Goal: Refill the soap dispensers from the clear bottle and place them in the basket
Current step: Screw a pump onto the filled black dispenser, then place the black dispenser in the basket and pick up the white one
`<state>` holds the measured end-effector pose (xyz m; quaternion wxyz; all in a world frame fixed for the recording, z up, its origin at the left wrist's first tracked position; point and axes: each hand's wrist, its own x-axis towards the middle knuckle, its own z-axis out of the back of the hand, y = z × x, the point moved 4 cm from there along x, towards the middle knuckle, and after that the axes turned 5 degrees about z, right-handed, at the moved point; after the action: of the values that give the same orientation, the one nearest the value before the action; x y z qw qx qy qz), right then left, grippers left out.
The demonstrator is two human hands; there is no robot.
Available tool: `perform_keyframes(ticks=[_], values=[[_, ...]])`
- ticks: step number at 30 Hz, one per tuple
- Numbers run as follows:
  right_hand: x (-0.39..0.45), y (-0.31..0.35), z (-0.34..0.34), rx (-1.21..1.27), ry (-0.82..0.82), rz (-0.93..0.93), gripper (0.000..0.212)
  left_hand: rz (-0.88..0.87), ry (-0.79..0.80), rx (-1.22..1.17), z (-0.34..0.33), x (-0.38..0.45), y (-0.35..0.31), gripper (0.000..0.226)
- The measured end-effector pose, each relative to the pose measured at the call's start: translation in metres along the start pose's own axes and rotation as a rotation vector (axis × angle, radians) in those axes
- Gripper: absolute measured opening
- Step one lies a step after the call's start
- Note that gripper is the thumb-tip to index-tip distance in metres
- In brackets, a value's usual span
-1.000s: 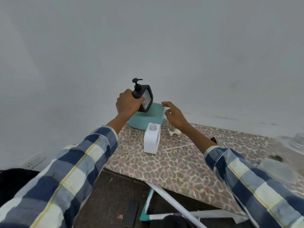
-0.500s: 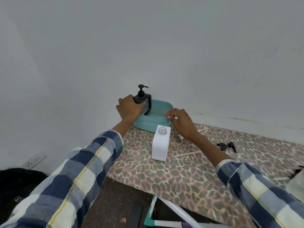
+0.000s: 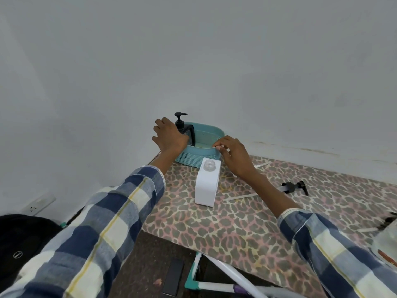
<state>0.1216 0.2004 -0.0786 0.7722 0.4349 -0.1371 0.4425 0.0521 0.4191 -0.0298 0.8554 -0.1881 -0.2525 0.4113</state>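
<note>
The black pump-top soap dispenser (image 3: 187,131) stands upright in the left end of the teal perforated plastic basket (image 3: 211,134), long axis vertical, nozzle pointing frame right. The left hand (image 3: 169,137) lies against it, fingers spread, grip loose. The right hand (image 3: 233,152) pinches the basket's near rim. In front stands a white rectangular dispenser bottle (image 3: 207,182), uncapped, mouth up. A loose black pump head (image 3: 295,187) lies at right on the leopard-print desk (image 3: 247,224), against a grey wall (image 3: 193,50).
</note>
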Motion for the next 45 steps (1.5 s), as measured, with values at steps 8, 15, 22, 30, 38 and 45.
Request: perform_keyframes(ticks=[8, 15, 22, 30, 38, 45], values=[[0.000, 0.000, -0.001, -0.006, 0.011, 0.030, 0.025, 0.126, 0.206, 0.084, -0.014, 0.017, -0.005, 0.086], [-0.001, -0.003, -0.006, -0.005, 0.010, 0.038, 0.032, 0.047, 0.151, 0.205, -0.015, 0.012, -0.011, 0.079], [-0.002, -0.002, -0.005, -0.019, 0.027, 0.015, 0.030, 0.011, 0.158, 0.260, -0.016, 0.009, -0.015, 0.081], [-0.006, 0.018, 0.018, -0.099, 0.187, -0.008, 0.051, 0.148, 0.269, 0.019, -0.009, -0.002, -0.009, 0.097], [-0.050, 0.032, 0.032, -0.063, 0.063, -0.035, 0.080, -0.078, -0.118, -0.113, 0.016, -0.060, -0.009, 0.066], [-0.089, 0.046, 0.047, -0.047, 0.036, -0.120, 0.060, -0.329, -0.144, -0.328, 0.051, -0.135, -0.009, 0.034]])
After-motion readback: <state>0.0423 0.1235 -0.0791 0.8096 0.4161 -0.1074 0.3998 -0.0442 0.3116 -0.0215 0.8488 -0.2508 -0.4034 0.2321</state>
